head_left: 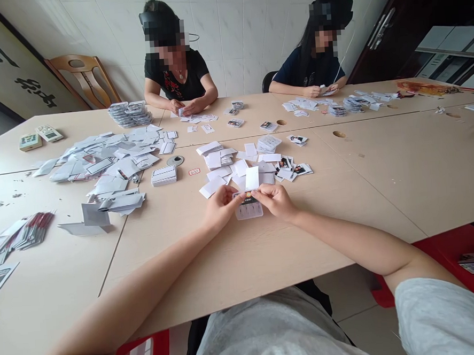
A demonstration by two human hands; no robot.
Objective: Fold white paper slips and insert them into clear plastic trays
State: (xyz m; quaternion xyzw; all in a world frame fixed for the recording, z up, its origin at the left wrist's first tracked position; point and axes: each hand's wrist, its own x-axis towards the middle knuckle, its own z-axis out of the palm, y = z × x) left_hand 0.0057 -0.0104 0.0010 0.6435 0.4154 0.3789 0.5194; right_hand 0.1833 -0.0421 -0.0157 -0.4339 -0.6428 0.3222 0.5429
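Close together at the near middle of the table, my left hand (221, 206) and my right hand (277, 200) are both closed, thumbs almost meeting. Between them they pinch the far edge of a small clear plastic case (249, 211). A dark printed card (248, 199) shows at that edge under the thumbs; whether it lies inside or on top, I cannot tell. Just beyond the fingertips is a white card (252, 177). Past it spreads a loose heap of white cards (223, 172), with several picture cards (286, 166) on its right and a stack of clear cases (268, 143) behind.
Left lies a big pile of white folded papers (111, 153), near a neat card stack (164, 174) and a tape roll (175, 160). Across the table, one person (178, 68) and another person (314, 60) handle small items. Red stools (446, 250) stand below the edge.
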